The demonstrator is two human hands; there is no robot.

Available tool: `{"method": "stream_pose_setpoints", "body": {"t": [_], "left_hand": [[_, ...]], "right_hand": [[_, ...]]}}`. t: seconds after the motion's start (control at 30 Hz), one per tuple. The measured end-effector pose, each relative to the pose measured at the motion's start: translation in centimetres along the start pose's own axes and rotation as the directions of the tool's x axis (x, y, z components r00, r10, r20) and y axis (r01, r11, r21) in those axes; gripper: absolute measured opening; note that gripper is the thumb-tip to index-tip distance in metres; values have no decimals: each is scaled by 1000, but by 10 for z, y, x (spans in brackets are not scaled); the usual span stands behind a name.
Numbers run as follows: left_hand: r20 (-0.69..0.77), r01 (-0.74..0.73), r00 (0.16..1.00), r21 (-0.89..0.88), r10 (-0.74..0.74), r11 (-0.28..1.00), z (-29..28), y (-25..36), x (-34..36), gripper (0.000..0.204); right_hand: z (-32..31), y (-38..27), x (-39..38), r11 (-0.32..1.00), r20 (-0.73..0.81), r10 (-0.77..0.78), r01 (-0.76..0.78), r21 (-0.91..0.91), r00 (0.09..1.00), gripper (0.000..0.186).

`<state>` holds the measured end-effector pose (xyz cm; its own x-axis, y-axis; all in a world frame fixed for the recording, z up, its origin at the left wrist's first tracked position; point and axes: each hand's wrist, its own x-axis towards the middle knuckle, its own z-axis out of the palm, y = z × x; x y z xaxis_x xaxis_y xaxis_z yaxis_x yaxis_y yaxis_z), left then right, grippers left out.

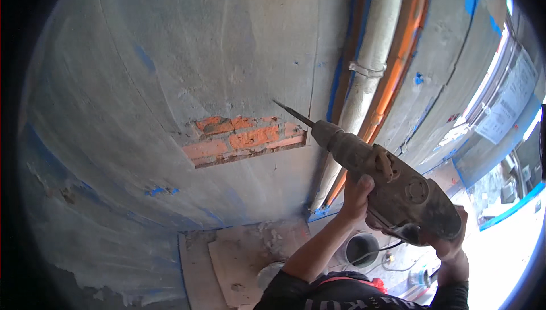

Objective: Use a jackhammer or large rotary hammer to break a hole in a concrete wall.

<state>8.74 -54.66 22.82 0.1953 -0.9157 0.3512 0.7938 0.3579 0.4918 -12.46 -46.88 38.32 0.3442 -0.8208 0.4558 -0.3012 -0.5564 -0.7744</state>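
Observation:
A dusty rotary hammer (pixel 418 196) is held up in both my hands, slanting toward the upper left. My left hand (pixel 357 197) grips it under the front of the body. At the back end, my right hand (pixel 452 244) is wrapped round the rear handle; its trigger finger is hidden. The pointed chisel bit (pixel 294 114) has its tip over the grey plastered wall (pixel 170 42), just above a patch of bare orange brick (pixel 255 137). Whether the tip touches the plaster I cannot tell.
A white pipe (pixel 378 37) and an orange pipe (pixel 405 54) run down the wall behind the tool. Below my arms are a round bucket (pixel 344 251), a dark cable (pixel 392 247) and a board (pixel 227 264) on the floor. Bright light comes from the right.

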Motion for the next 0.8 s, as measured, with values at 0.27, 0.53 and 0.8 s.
{"method": "stream_pose_setpoints", "body": {"t": [0.27,0.53,0.8], "left_hand": [[-31,39,999,-101,-42,994,43,22,19,110],[90,-1,996,-144,14,990,39,26,15,110],[-11,11,1000,-147,-13,989,44,20,27,110]], "right_hand": [[-49,11,-6,834,76,-137,157,-530,988,73],[-61,8,-34,581,-15,-6,-9,-814,1000,57],[-60,-3,-4,732,-44,-175,100,-674,984,84]]}}
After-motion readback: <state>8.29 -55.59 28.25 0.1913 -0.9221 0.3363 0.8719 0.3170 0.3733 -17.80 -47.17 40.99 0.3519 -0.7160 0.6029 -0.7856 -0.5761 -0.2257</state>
